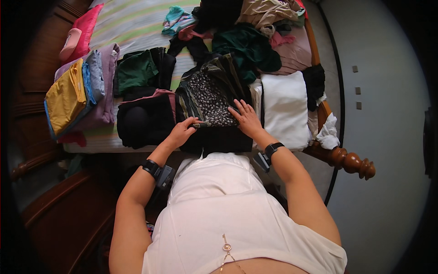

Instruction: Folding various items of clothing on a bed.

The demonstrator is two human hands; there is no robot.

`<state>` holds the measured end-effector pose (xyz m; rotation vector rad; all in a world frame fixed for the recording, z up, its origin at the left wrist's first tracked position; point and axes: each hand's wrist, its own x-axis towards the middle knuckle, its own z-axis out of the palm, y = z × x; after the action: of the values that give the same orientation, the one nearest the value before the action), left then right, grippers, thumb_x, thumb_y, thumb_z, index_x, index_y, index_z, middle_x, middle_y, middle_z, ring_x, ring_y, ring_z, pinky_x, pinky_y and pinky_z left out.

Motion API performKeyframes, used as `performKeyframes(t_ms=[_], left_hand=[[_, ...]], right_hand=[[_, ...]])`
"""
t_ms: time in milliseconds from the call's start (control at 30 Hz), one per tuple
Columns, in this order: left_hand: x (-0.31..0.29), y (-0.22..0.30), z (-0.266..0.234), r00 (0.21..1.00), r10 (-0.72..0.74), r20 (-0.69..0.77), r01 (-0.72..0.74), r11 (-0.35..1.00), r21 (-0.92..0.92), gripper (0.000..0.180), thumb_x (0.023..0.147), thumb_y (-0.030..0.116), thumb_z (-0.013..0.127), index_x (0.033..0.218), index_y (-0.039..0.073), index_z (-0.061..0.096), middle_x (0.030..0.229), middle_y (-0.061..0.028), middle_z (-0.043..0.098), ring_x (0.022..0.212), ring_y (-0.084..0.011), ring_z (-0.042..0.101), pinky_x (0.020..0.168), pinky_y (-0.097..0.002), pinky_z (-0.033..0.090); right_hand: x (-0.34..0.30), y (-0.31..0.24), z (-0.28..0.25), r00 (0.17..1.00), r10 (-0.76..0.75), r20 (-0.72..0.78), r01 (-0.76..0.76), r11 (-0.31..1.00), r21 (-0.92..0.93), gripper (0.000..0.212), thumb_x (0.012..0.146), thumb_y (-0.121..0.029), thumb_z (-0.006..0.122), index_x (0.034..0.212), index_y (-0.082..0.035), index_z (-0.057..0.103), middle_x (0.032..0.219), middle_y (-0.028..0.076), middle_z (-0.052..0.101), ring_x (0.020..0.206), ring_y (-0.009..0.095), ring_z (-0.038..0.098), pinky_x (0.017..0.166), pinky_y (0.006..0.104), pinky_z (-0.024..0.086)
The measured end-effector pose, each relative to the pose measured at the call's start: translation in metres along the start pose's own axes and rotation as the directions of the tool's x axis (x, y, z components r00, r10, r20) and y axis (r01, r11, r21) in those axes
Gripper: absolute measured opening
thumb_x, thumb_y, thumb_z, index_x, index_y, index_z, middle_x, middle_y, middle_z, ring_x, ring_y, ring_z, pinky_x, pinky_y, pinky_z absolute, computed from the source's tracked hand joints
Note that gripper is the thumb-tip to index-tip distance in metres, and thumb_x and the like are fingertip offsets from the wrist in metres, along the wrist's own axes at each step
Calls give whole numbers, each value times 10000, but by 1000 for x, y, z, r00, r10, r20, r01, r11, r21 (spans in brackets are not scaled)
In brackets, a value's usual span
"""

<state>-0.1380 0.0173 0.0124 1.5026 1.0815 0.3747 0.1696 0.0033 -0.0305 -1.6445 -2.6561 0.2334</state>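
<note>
A dark garment with a small light floral print and green striped borders (211, 98) lies in front of me on a folded black cloth (216, 139) at the bed's near edge. My left hand (182, 131) pinches the garment's near left edge between thumb and fingers. With its fingers spread, my right hand (247, 120) rests flat on the near right part of the print. Left of the garment lies a black folded pile (145, 119) with a rounded bulge on top. On its right sits a folded white cloth (286, 109).
Folded yellow cloth (68, 93) and dark green cloth (137, 71) lie at left. Loose dark green fabric (246, 48) and beige clothes (269, 13) are heaped at the back. A turned wooden bedpost (351, 162) juts out at right. Wooden furniture (68, 214) stands at lower left.
</note>
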Motion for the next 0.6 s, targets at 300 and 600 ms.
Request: performKeyframes(t_ms=[300, 600], left_hand=[[-17, 1, -8, 995, -74, 68, 81, 991, -107, 194, 788, 91, 520, 956, -6, 525, 898, -93, 606, 931, -180, 569, 799, -285, 422], [-48, -4, -10, 891, -288, 351, 360, 919, -158, 111, 769, 92, 537, 866, 49, 573, 760, 37, 500, 734, -78, 443, 663, -227, 371]], right_hand=[[4, 36, 0, 991, -41, -129, 72, 965, 251, 170, 744, -43, 553, 872, -96, 651, 1269, 28, 551, 1274, 286, 410, 994, 417, 367], [-41, 19, -34, 669, -262, 696, -133, 878, 459, 335, 845, -217, 564, 1132, -51, 610, 1036, 186, 635, 972, 356, 595, 858, 397, 470]])
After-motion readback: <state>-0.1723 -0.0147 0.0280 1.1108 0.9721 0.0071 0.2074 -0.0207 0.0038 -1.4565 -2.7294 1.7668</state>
